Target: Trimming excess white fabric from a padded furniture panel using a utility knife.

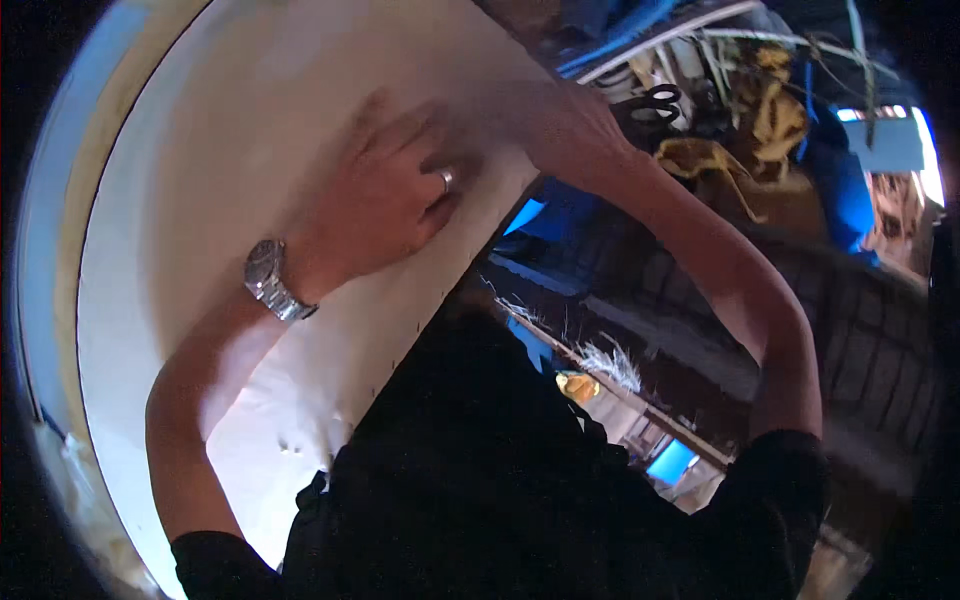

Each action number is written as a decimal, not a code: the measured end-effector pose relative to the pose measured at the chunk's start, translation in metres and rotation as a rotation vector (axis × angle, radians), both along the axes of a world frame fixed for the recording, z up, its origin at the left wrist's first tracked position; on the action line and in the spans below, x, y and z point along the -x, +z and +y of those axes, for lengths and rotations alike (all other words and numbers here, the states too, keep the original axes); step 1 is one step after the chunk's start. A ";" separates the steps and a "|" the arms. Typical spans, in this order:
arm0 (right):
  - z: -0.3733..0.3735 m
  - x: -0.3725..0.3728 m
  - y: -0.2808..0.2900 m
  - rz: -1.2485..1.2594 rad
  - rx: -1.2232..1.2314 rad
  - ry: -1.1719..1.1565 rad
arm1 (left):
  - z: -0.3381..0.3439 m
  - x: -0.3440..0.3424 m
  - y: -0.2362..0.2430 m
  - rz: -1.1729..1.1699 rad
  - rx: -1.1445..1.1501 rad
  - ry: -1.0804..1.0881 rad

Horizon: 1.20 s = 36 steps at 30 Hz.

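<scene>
A large white sheet or panel point(230, 110) lies under my hands, its near right edge running diagonally. My left hand point(375, 195) rests on it with fingers apart, somewhat smeared by motion. A metal wristwatch point(275, 280) is on that wrist and a ring point(447, 181) on one finger. Over the panel's right edge is my right hand point(575, 135), its fingers blurred and partly lost against the panel, so whatever they hold cannot be made out. Just beyond this hand show the black looped handles of scissors point(657, 103); whether the hand touches them is unclear.
Cluttered items, including a yellowish crumpled piece point(780, 120) and a blue object point(845, 190), stand at the far right. White frayed fibres point(612, 365) stick up beside a long wooden edge point(660, 420) below. Dents or small marks point(290, 445) dot the panel near my body.
</scene>
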State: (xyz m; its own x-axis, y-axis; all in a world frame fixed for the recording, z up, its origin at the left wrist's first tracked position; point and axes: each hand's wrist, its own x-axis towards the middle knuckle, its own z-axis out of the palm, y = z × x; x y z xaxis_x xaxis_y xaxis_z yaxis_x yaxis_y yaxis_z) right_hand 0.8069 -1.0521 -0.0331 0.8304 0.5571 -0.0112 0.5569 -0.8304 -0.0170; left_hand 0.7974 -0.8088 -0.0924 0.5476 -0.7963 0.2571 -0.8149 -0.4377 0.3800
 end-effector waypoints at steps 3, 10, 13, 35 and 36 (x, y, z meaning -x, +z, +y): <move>-0.001 -0.030 -0.029 0.087 -0.073 0.248 | 0.005 0.027 -0.005 0.034 -0.019 0.201; -0.011 -0.071 -0.022 0.209 -0.020 0.551 | 0.001 0.033 0.002 0.137 0.000 0.337; -0.016 -0.092 -0.034 -0.003 -0.241 0.839 | 0.002 0.037 0.003 0.197 0.032 0.365; 0.017 -0.171 0.002 0.122 0.064 1.375 | -0.070 0.040 0.005 -0.066 0.205 0.882; 0.011 -0.170 0.003 0.189 0.098 1.245 | -0.076 0.038 0.005 -0.067 0.205 0.877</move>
State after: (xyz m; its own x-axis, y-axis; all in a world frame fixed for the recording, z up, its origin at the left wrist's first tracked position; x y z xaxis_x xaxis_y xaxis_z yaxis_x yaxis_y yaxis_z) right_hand 0.9772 -1.0415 -0.0303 -0.2737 0.9488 -0.1576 0.9564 0.2511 -0.1493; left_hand 0.7591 -0.8848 -0.0874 0.9154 -0.0346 0.4010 -0.2434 -0.8411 0.4831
